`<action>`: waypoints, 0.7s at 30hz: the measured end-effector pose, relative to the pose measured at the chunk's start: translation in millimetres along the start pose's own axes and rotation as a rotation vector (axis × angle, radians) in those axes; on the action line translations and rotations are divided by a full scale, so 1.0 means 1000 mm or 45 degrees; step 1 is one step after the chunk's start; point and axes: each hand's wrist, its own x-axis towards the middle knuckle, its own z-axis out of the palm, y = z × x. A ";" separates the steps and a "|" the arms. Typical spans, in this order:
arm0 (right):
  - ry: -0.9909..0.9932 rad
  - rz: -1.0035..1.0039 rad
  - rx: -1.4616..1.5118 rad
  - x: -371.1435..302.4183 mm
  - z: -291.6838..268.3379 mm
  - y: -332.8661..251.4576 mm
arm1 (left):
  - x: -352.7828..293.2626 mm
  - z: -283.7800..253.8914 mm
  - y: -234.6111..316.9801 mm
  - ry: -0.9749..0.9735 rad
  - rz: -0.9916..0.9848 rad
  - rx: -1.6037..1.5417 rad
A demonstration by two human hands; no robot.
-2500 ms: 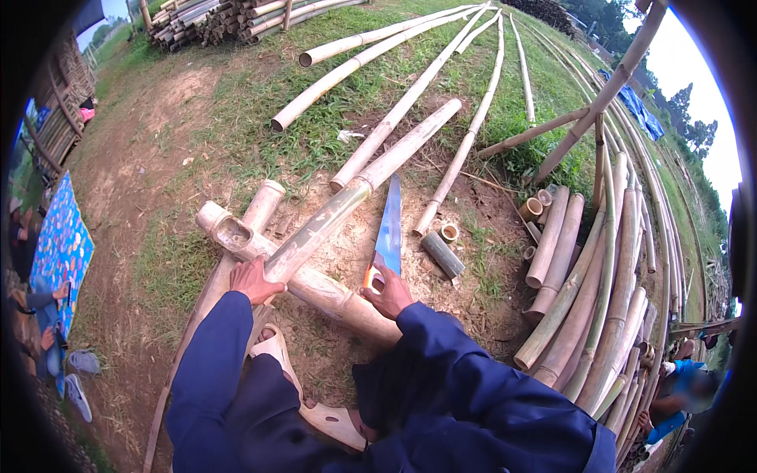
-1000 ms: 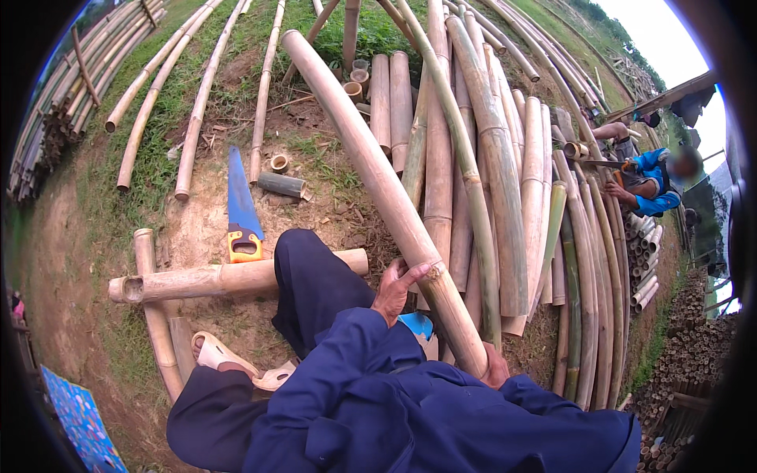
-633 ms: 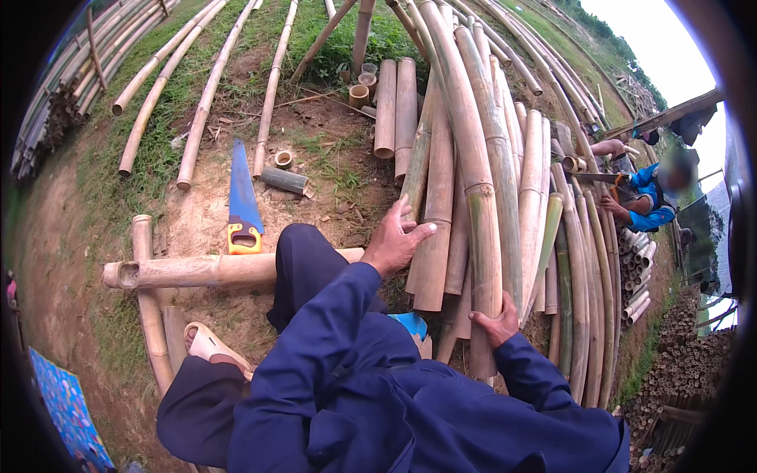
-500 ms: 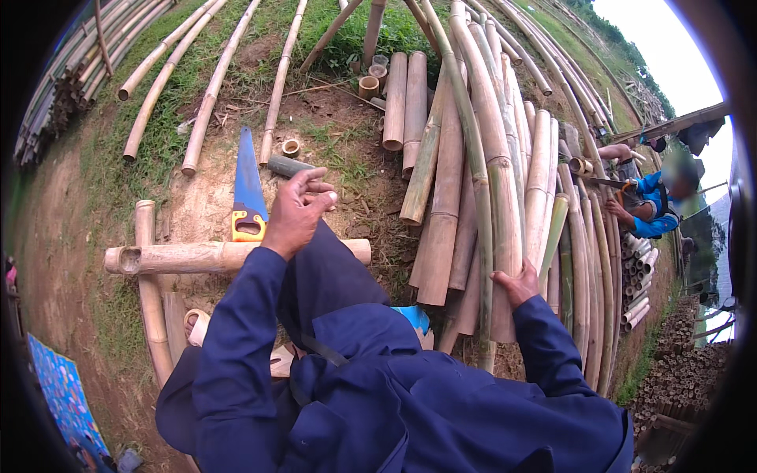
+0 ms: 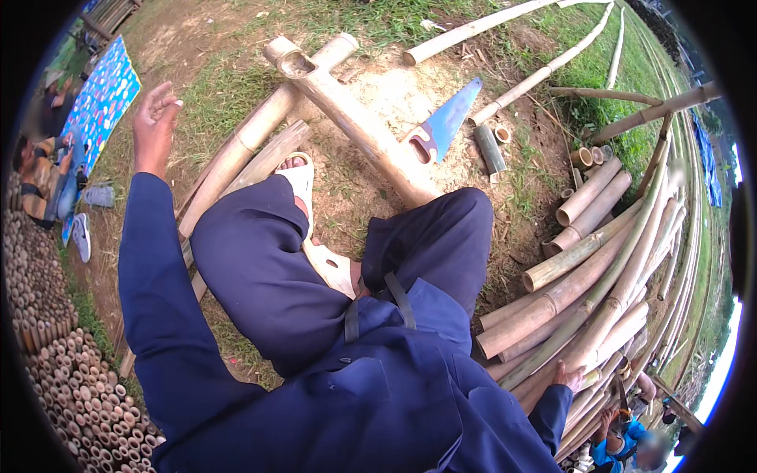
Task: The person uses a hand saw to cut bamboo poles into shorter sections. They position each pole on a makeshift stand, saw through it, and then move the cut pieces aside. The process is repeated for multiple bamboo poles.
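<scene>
Bare brown earth, pale with sawdust near the middle, gives way to patchy grass; long bamboo lies over the ground toward upper right, and cut ends are stacked in a dense bank at lower left. Right hand low on the near side of the bamboo pile, laid on a bamboo pole; fingers rest against its surface, but whether they close around it cannot be told, part of the hand being turned from view. Pole: pale tan with browner, weathered patches, smooth-walled, thick, gently curved, lying lengthwise on top of the heap at the person's right; its near end is hard to make out by the sleeve. Alongside, a slimmer, greener pole and several stouter pieces with open ends. Left hand raised well out to the left, holding nothing, fingers loosely bent, thumb apart from them. Ahead of the knees, a thick bamboo beam, oval notch near its far end, crosses over another length. Handsaw, blue blade, lies just beyond the beam, handle toward it. Nearby, a short grey-green offcut and a cut ring. Blue patterned sheet at upper left; co-worker in a blue sleeve at lower right.
</scene>
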 end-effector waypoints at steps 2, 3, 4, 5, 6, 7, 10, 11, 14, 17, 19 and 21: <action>0.053 0.095 -0.138 -0.002 -0.015 -0.027 | -0.047 -0.007 -0.086 0.046 -0.287 0.086; 0.201 0.116 -0.208 -0.012 -0.028 -0.049 | -0.076 -0.003 -0.140 0.111 -0.327 0.129; 0.307 -0.010 -0.208 -0.006 -0.035 -0.060 | -0.107 0.007 -0.177 0.098 -0.444 0.114; 0.408 -0.138 -0.206 -0.003 -0.040 -0.074 | -0.137 0.016 -0.212 0.071 -0.563 0.137; 0.340 -0.216 -0.156 -0.002 -0.047 -0.108 | -0.167 0.010 -0.262 0.064 -0.676 0.113; 0.289 -0.398 -0.019 -0.004 -0.055 -0.142 | -0.200 0.017 -0.292 0.121 -0.875 -0.175; 0.399 -1.176 0.497 -0.003 -0.048 -0.226 | -0.268 0.051 -0.322 0.144 -0.825 0.075; 0.330 -1.336 0.629 -0.019 -0.051 -0.271 | -0.280 0.056 -0.324 0.158 -0.846 0.140; -0.100 -1.578 0.815 -0.081 -0.065 -0.396 | -0.284 0.072 -0.317 0.391 -1.163 -0.199; -0.353 -1.953 0.971 -0.154 -0.046 -0.521 | -0.280 0.071 -0.322 0.666 -1.000 -0.091; -0.586 -2.040 1.035 -0.202 -0.026 -0.589 | -0.267 0.078 -0.315 0.747 -1.276 -0.477; -0.813 -2.083 0.929 -0.258 -0.015 -0.647 | -0.261 0.077 -0.316 0.827 -1.438 -0.693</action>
